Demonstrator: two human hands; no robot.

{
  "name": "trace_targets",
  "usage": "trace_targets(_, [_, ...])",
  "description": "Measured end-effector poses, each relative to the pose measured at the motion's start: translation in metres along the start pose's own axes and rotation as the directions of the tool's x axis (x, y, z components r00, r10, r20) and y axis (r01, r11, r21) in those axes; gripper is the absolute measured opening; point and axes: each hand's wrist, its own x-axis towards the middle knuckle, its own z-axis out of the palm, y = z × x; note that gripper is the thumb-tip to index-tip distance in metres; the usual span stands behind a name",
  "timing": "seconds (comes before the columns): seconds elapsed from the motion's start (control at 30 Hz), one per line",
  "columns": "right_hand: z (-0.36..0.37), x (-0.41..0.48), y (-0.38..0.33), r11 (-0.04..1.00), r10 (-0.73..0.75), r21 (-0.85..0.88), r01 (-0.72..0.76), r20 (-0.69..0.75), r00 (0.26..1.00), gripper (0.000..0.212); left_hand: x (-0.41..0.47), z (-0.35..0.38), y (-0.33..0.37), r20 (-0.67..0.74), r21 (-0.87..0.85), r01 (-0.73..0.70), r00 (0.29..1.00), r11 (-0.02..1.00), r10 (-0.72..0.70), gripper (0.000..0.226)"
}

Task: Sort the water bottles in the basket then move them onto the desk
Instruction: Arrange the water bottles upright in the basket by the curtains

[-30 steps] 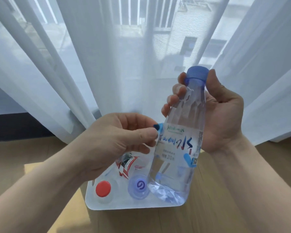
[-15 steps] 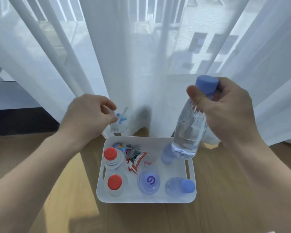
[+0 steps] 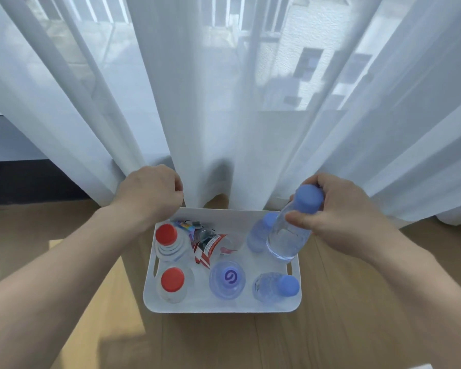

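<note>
Right grip (image 3: 341, 209) closed round the neck of a clear plastic water bottle with a blue screw cap (image 3: 288, 241), fingers just under the cap. The bottle hangs tilted over the rear right corner of the white plastic basket (image 3: 224, 307). The basket sits on the wooden floor (image 3: 357, 328); table not in view. Left grip (image 3: 149, 193) curled into a fist near the rear left corner, against the sheer white curtain (image 3: 224, 102); cannot tell whether it encloses anything. Risks (judgement): set down here, the held bottle could knock over the smaller blue-capped bottle (image 3: 258, 235) just beside it. A neck-only hold could let the bottle swing or slip. The front right blue-capped bottle (image 3: 274, 286) already leans. The loose crumpled red-and-white label wrapper (image 3: 210, 246) could end up under a base. Writing: only a purple swirl mark on the pale blue lid (image 3: 227, 278); wrapper print illegible; held bottle shows no label. Two red-capped clear bottles (image 3: 166, 233) stand at left.
</note>
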Motion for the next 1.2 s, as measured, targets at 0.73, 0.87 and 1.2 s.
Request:
trace_targets(0.73, [0.07, -0.002, 0.032, 0.76, 0.515, -0.618, -0.201, 0.384, 0.766, 0.054, -0.014, -0.029, 0.018, -0.141, -0.046, -0.112, 0.984, 0.993, 0.105, 0.022])
trace_targets(0.87, [0.093, -0.018, 0.042, 0.769, 0.488, -0.612, -0.186, 0.373, 0.789, 0.038, -0.012, -0.028, 0.025, -0.125, -0.069, -0.113, 0.987, 0.991, 0.103, 0.021])
trace_targets(1.2, [-0.024, -0.023, -0.019, 0.973, 0.221, -0.111, -0.205, 0.165, 0.961, 0.032, -0.018, -0.038, 0.037, 0.013, -0.294, -0.145, 0.988, 0.945, 0.156, 0.018])
